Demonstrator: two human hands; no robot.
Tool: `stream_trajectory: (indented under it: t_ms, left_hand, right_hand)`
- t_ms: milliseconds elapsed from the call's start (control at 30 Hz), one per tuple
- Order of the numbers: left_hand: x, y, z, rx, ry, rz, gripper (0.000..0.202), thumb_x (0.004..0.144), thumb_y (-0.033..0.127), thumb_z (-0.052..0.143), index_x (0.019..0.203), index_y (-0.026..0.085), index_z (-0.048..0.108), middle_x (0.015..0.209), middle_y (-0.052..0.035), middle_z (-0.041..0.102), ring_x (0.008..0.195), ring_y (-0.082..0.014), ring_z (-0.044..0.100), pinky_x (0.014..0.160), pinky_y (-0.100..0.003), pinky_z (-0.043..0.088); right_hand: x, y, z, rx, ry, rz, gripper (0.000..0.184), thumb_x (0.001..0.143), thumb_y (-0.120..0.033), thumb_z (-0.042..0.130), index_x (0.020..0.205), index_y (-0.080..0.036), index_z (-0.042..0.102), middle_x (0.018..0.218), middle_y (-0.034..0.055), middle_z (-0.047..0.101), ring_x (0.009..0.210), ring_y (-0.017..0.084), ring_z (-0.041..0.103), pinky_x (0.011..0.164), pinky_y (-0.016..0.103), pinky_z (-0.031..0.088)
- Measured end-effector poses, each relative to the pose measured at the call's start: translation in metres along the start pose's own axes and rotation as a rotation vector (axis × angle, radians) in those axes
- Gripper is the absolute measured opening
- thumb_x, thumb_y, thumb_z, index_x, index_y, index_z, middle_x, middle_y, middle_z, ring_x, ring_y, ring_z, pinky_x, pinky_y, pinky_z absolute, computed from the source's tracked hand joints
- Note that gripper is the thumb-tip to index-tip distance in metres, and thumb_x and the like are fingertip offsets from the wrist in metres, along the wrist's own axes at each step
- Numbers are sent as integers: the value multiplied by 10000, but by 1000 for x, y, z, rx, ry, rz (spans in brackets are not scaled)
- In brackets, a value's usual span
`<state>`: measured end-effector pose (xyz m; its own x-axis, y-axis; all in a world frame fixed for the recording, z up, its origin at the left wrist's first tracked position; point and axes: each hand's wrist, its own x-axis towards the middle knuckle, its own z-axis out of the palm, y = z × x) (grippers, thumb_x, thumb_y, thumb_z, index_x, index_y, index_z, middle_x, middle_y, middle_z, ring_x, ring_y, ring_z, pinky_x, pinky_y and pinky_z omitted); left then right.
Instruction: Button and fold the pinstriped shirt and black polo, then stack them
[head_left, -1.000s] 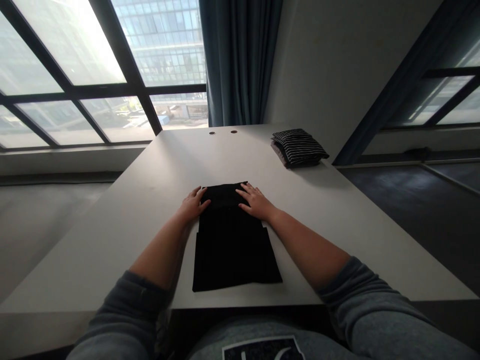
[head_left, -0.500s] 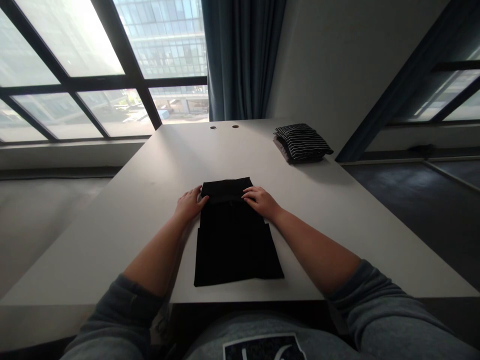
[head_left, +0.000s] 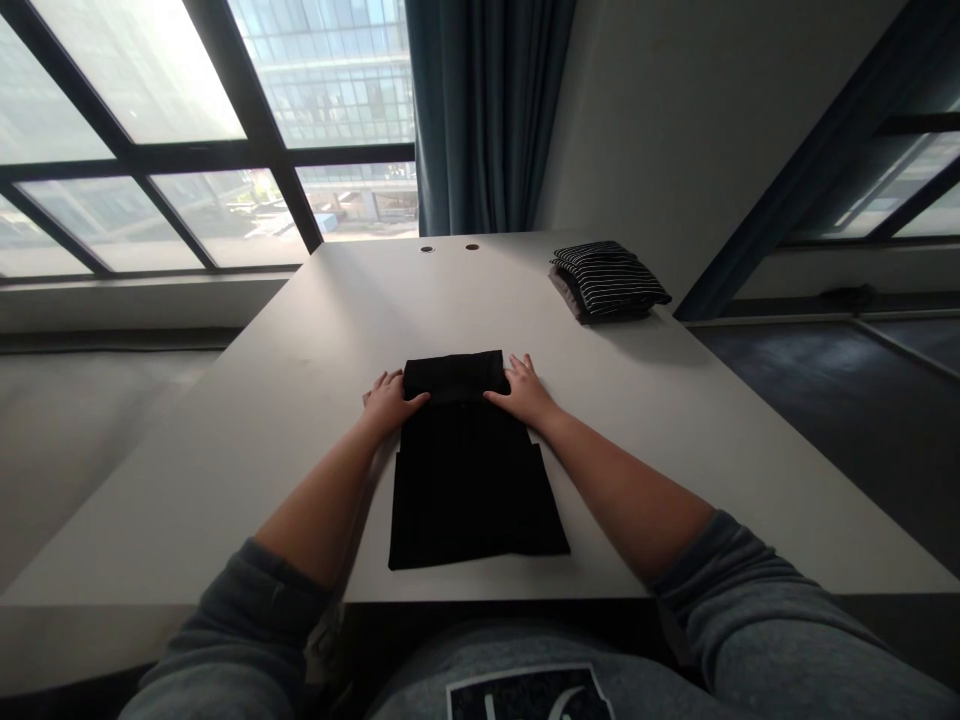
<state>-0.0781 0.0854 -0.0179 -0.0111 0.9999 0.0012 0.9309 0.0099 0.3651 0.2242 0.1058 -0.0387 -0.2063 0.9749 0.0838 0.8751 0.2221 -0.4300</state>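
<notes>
A black folded garment (head_left: 465,470) lies flat on the white table (head_left: 300,400) in front of me, its far end folded back into a narrow band. My left hand (head_left: 390,400) grips the left end of that band, thumb on top and fingers curled at its edge. My right hand (head_left: 525,392) holds the right end of the band, thumb on the cloth, fingers spread beside it on the table. Both forearms reach out from grey sleeves.
A stack of folded striped and grey clothes (head_left: 606,280) sits at the table's far right. Two small cable holes (head_left: 450,247) are near the far edge. Large windows and a dark curtain (head_left: 487,110) stand behind the table.
Both hands slid outward from the top of the folded band to its two ends. The garment has stayed in place.
</notes>
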Motion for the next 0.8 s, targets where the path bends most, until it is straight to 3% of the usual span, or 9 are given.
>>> stream_trajectory:
  t_ms: [100,167,233,300,367,467,633,700,800]
  left_hand:
    - [2,-2,1,-108,49,77,568,871,557,678,1353,263,618,1542,-125,563,1523,-378,390,1212,-558,363]
    - [1,-4,1,-194,74,99,544,833,522,730,1297,257,628,1416,-133,649,1415,-374,522,1160,-534,431]
    - [-2,-5,0,-298,73,93,562,796,483,773,1279,253,603,1312,-130,697,1276,-366,627,1083,-526,495]
    - [-6,-6,-1,-433,34,102,600,777,437,789,1299,268,549,1261,-108,720,1152,-338,693,1006,-510,543]
    - [-9,-6,-2,-575,-21,139,630,772,393,784,1318,286,489,1209,-77,741,1056,-300,728,947,-483,572]
    - [-11,-5,-2,-717,-21,144,664,733,349,807,1291,288,452,1134,-54,756,1004,-276,743,909,-463,591]
    - [-12,-2,-1,-1094,25,8,731,644,337,885,1233,244,463,994,-27,756,931,-249,758,923,-481,605]
    - [-14,0,-1,-1267,-30,-33,694,611,308,907,1181,218,521,992,-41,763,954,-256,760,971,-496,596]
    - [-18,2,-2,-1364,-151,-5,622,578,277,932,1112,186,626,1083,-90,773,1053,-304,745,1050,-522,562]
  right_hand:
    - [0,-2,1,112,17,-37,774,867,-493,708,1479,-51,538,1639,250,390,1620,389,126,1298,521,232]
    - [-4,-5,-1,207,33,-70,730,858,-426,707,1488,-113,516,1564,218,506,1570,365,309,1259,516,321]
    - [-10,-7,-4,332,31,-117,649,851,-368,691,1452,-193,521,1435,150,638,1399,330,553,1173,497,436]
    - [-17,-10,-8,459,13,-165,597,842,-329,677,1410,-242,518,1263,81,730,1152,287,701,1069,476,517]
    - [-21,-10,-10,581,-7,-191,598,825,-310,675,1394,-251,501,1140,48,757,1000,259,732,999,462,552]
    - [-22,-10,-8,807,-29,-178,679,805,-325,693,1429,-255,436,1093,41,755,943,245,735,924,443,589]
    - [-23,-14,-7,1113,-11,-76,938,729,-332,796,1542,-272,332,1090,42,763,956,270,748,920,481,613]
    - [-26,-16,-7,1172,-13,-67,858,708,-321,825,1480,-255,457,1129,51,763,1014,280,743,983,499,594]
    - [-29,-16,-9,1215,-61,-23,596,692,-321,852,1237,-195,648,1105,70,770,1027,290,738,1020,519,575]
